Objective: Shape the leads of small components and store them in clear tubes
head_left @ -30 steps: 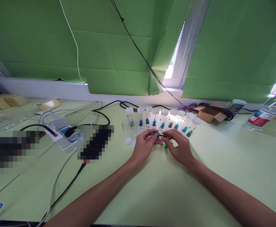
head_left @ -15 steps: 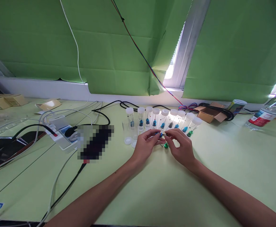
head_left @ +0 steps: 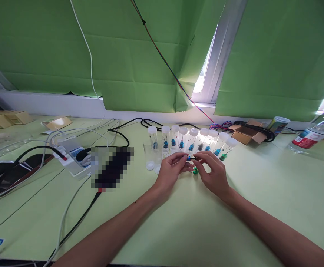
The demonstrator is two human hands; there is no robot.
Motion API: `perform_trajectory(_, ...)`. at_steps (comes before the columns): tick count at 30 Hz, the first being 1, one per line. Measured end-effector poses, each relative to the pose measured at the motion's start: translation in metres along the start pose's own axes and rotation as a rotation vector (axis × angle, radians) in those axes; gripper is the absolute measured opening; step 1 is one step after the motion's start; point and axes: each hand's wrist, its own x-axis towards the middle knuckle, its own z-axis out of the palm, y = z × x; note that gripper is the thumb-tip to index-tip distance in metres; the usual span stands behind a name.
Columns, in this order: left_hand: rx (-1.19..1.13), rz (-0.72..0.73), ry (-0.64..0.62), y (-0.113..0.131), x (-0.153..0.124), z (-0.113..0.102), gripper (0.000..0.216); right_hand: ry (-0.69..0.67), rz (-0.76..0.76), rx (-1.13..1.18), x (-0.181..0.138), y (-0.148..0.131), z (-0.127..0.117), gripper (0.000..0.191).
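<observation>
My left hand [head_left: 170, 172] and my right hand [head_left: 213, 173] meet over the table, fingertips pinched together on a small blue part [head_left: 189, 158] with a thin dark lead. Just below it a small green part [head_left: 195, 171] lies on the table beside my right fingers. Behind my hands stands a row of clear tubes with white caps [head_left: 191, 140], each holding a small blue or green part. One open tube [head_left: 148, 154] stands at the row's left end, with loose white caps [head_left: 150, 165] at its foot.
Cables, a white power strip [head_left: 71, 155] and a blurred dark device [head_left: 110, 167] lie at the left. A cardboard box [head_left: 244, 134], a can [head_left: 278, 124] and a water bottle [head_left: 314, 135] sit at the back right. The light green table [head_left: 262, 193] runs to a windowsill under green blinds.
Both hands stay in place; the blue part between my fingertips has shifted slightly right, and my fingers have adjusted their pinch.
</observation>
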Motion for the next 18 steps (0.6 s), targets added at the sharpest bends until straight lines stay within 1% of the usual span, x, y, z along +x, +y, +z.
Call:
perform_trajectory(8, 0.036, 0.030, -0.013, -0.0010, -0.0002, 0.0003, 0.026, 0.006, 0.039, -0.001, -0.0003, 0.0025, 0.0002, 0.012)
perform_trajectory(18, 0.059, 0.039, -0.021, -0.0005, -0.0017, 0.0004, 0.027, 0.012, 0.042, -0.016, -0.0003, 0.0026, -0.0010, 0.011)
